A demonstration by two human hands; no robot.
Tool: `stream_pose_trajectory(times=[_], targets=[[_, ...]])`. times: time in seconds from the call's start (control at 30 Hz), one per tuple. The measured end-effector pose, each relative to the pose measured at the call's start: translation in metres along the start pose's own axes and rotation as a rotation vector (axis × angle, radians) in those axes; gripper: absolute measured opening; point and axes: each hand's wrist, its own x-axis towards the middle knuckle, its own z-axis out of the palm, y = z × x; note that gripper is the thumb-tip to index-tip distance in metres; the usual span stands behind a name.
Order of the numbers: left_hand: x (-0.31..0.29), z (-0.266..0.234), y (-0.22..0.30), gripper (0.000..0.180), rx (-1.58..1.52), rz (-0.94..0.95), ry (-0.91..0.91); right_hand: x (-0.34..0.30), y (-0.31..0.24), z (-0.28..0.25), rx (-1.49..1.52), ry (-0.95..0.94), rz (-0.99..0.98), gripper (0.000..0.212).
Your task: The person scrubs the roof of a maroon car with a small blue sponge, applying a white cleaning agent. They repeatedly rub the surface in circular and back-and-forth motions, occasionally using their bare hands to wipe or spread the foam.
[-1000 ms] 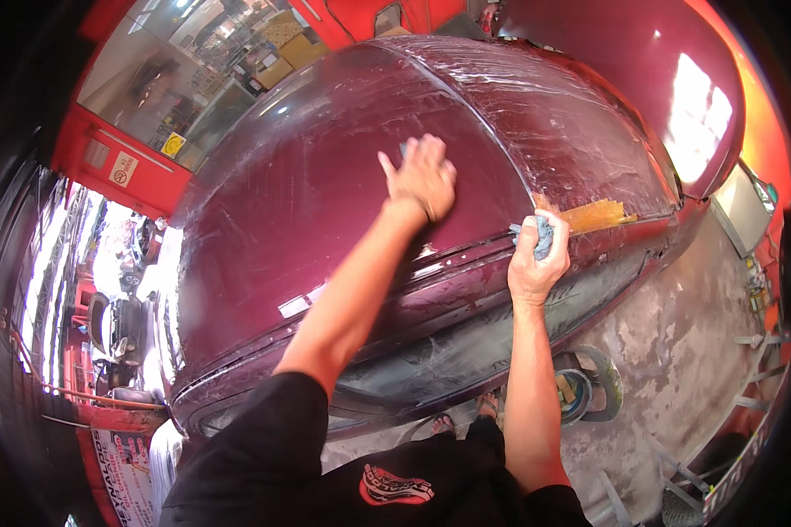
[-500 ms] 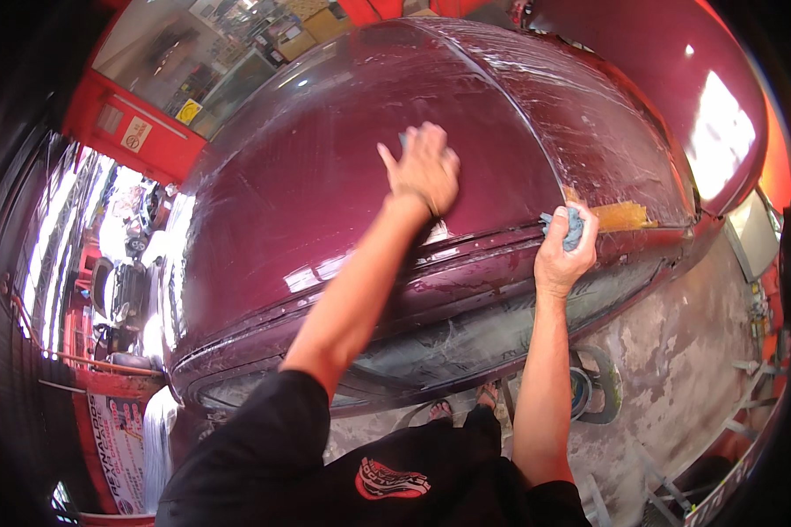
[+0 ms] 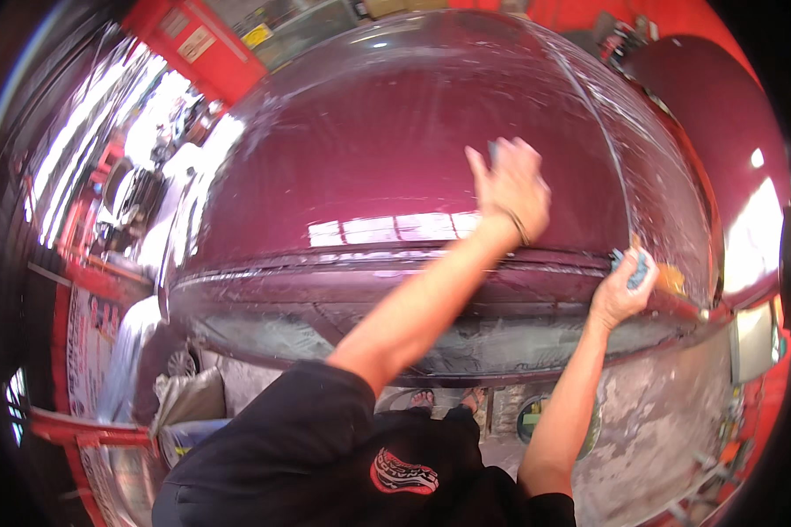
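My right grip (image 3: 622, 294) clenches a crumpled blue cloth (image 3: 639, 268) at the glossy maroon car panel's (image 3: 369, 167) edge; my left hand (image 3: 511, 186) presses a blue pad (image 3: 492, 151) flat for full contact.

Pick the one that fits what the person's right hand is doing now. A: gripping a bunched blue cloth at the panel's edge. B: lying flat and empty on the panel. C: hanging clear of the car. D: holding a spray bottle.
A: the right hand is closed around a bunched blue cloth at the edge of the maroon car panel.
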Motion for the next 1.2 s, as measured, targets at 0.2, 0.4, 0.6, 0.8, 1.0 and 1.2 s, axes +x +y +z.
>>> stream_pose_trajectory(times=[0.2, 0.4, 0.6, 0.8, 1.0, 1.2], targets=[[-0.086, -0.004, -0.041, 0.057, -0.274, 0.117, 0.079, 0.010, 0.000, -0.012, -0.122, -0.038, -0.020, 0.033], [-0.127, -0.010, -0.335, 0.056, -0.032, -0.551, 0.199, 0.001, -0.015, 0.002, -0.118, -0.149, 0.005, 0.038], [-0.123, -0.027, -0.134, 0.062, -0.054, -0.298, 0.107, 0.025, -0.026, 0.016, 0.496, -0.228, 0.439, 0.029], [-0.172, -0.040, -0.235, 0.053, -0.071, -0.387, 0.156, 0.020, -0.135, 0.058, 0.352, -0.753, 0.392, 0.035], [-0.211, -0.032, -0.378, 0.065, -0.001, -0.904, 0.186, -0.082, -0.260, 0.170, 0.205, -1.157, -0.203, 0.052], [-0.197, -0.024, -0.248, 0.071, -0.170, -0.462, 0.158, -0.216, -0.404, 0.253, 0.249, -1.316, -0.899, 0.047]])
